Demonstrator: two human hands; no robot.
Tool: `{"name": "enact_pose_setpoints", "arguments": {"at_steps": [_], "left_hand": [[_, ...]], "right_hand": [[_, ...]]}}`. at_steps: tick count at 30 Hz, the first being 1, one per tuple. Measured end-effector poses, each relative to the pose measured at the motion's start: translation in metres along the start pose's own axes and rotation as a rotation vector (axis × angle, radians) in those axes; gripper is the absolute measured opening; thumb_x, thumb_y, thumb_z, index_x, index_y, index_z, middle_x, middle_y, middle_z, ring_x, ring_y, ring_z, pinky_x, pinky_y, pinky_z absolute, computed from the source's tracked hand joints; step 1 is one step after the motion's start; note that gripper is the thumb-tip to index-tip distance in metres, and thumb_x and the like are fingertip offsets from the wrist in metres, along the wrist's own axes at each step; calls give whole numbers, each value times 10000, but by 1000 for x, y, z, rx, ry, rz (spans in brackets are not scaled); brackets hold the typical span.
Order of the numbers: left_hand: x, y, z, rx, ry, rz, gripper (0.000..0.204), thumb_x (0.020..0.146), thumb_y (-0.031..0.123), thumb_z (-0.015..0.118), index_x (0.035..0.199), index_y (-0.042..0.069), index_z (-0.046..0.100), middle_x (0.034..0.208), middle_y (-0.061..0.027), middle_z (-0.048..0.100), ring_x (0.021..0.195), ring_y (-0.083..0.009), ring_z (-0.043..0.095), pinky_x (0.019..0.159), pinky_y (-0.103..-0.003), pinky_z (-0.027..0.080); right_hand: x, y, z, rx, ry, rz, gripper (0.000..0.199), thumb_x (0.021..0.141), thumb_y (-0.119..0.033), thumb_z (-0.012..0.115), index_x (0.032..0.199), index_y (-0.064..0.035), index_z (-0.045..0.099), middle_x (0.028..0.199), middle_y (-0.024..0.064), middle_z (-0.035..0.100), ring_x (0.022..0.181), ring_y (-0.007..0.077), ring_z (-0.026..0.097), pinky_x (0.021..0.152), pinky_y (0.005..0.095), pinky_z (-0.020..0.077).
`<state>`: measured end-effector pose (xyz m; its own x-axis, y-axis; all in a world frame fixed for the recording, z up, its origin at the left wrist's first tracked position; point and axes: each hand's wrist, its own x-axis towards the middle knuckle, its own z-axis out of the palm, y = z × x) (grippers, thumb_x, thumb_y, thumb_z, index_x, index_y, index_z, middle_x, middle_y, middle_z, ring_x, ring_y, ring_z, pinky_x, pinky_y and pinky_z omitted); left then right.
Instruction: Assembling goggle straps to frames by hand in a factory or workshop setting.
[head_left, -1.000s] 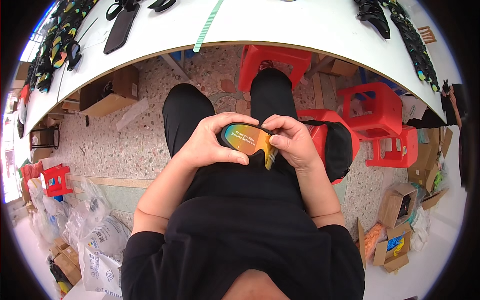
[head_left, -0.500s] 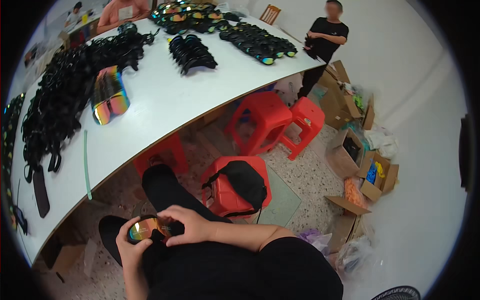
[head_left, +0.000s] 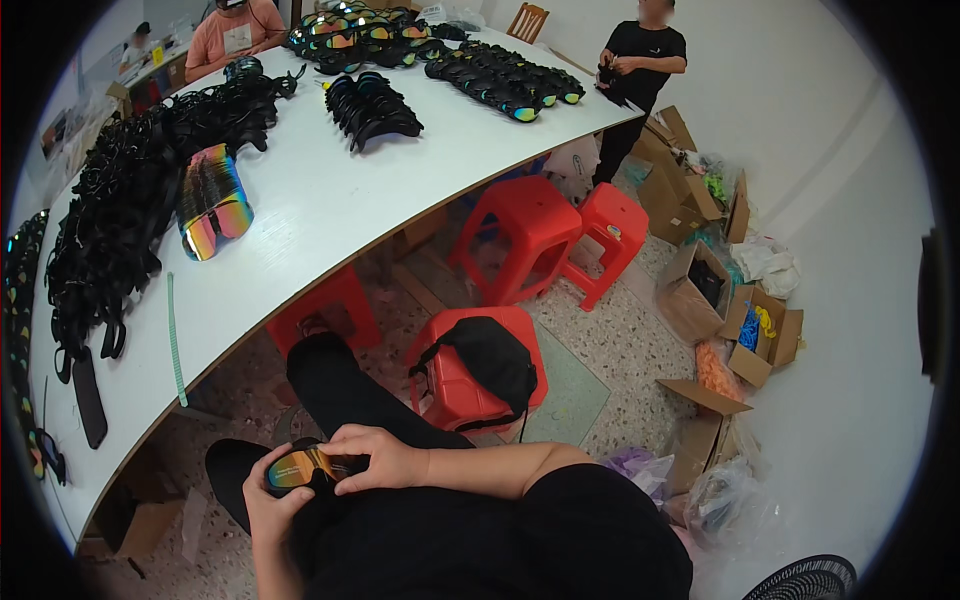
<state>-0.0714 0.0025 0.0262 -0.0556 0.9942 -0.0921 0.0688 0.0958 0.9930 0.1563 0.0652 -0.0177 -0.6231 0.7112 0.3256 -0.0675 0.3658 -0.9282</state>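
Note:
Over my lap I hold a pair of goggles (head_left: pixel 300 467) with an orange-green mirrored lens and a black frame. My left hand (head_left: pixel 268 505) grips its left end from below. My right hand (head_left: pixel 378 457) lies over its right end, fingers curled on the frame. Both hands sit low in the view, above my black trousers. The white table (head_left: pixel 330 215) is just ahead, its edge above my knees.
The table carries rows of black goggles (head_left: pixel 120 215), a mirrored stack (head_left: pixel 212 203), a green strip (head_left: pixel 174 338) and a dark phone (head_left: pixel 88 397). Red stools (head_left: pixel 530 235) stand under and beside it, one with a black bag (head_left: pixel 490 360). Open cardboard boxes (head_left: pixel 700 290) line the right wall. One person stands at the far end; others sit further back.
My head has turned to the right, so the view swung from straight down on my lap to the table and room. Both hands keep their hold on the goggles.

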Motion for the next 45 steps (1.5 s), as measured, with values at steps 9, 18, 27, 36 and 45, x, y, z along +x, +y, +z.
{"name": "enact_pose_setpoints", "arguments": {"at_steps": [9, 18, 27, 36, 45], "left_hand": [[-5, -4, 3, -51, 34, -5, 697, 615, 292, 905, 1167, -29, 624, 1037, -82, 652, 953, -166, 632, 888, -294, 491], [-5, 4, 12, -259, 41, 12, 734, 611, 404, 885, 1144, -25, 621, 1053, -82, 652, 954, -163, 630, 867, -279, 483], [-9, -3, 14, -319, 41, -24, 747, 597, 398, 893, 1149, -25, 620, 1047, -82, 655, 942, -163, 638, 874, -282, 486], [-9, -4, 17, -411, 76, -23, 771, 599, 387, 905, 1166, -41, 605, 1056, -97, 657, 968, -177, 642, 899, -293, 489], [-11, -2, 17, -392, 110, -28, 756, 635, 409, 863, 1174, -46, 592, 1035, -105, 651, 958, -186, 643, 900, -296, 491]], "right_hand": [[2, -8, -7, 11, -95, 142, 586, 715, -239, 863, 1198, 8, 640, 1061, 114, 613, 959, 225, 613, 843, 310, 500], [31, -1, -1, 760, -178, 403, 285, 938, -172, 656, 1170, -29, 574, 1107, 38, 572, 1036, 110, 548, 904, 262, 465], [28, -3, -2, 813, -67, 529, 160, 937, -97, 646, 1069, -8, 661, 945, 15, 656, 877, 76, 611, 804, 219, 501], [29, -8, 3, 519, 59, 242, 126, 932, -115, 657, 975, -9, 708, 938, 44, 624, 876, 110, 585, 805, 237, 466], [30, -10, 0, 53, 10, -93, 223, 879, -123, 717, 1077, -25, 688, 1112, 79, 561, 985, 171, 578, 882, 286, 464]]}}
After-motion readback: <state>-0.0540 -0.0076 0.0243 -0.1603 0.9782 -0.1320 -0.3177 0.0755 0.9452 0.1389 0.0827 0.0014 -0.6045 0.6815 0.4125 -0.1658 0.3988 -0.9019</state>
